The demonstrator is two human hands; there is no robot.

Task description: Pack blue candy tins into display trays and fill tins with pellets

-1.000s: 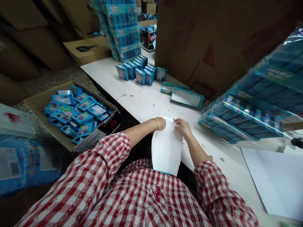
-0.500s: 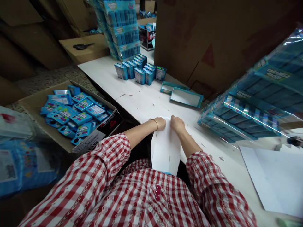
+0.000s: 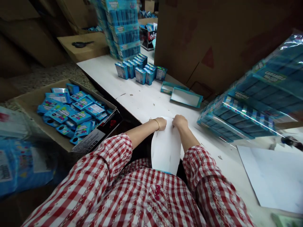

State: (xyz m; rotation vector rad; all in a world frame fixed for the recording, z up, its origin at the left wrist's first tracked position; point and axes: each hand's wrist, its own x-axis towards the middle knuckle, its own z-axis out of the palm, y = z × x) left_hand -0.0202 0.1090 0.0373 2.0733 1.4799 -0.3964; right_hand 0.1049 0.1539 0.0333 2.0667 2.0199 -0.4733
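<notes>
A white cardboard tray blank (image 3: 166, 149) with small slits lies between my body and the table edge, a strip of blue showing at its near end. My left hand (image 3: 162, 124), with a bracelet at the wrist, is closed on its far left corner. At the far right corner my right hand (image 3: 180, 122) has its fingers bent and pressed to the card. The fingertips of both hands are partly hidden. Beyond them on the table are two folded shallow trays, white inside and blue outside: a front one (image 3: 186, 97) and one behind it (image 3: 168, 86).
Small blue boxes (image 3: 140, 75) stand grouped on the white table (image 3: 104, 72). A carton (image 3: 94, 140) of loose blue boxes is at my left. Wrapped stacks rise at the back (image 3: 125, 34) and right (image 3: 239, 110). White sheets (image 3: 272, 176) lie right; scissors (image 3: 81, 44) rest far left.
My right hand has shifted slightly right and away from my left hand, widening the gap at the card's far end. The left hand stays nearly in place.
</notes>
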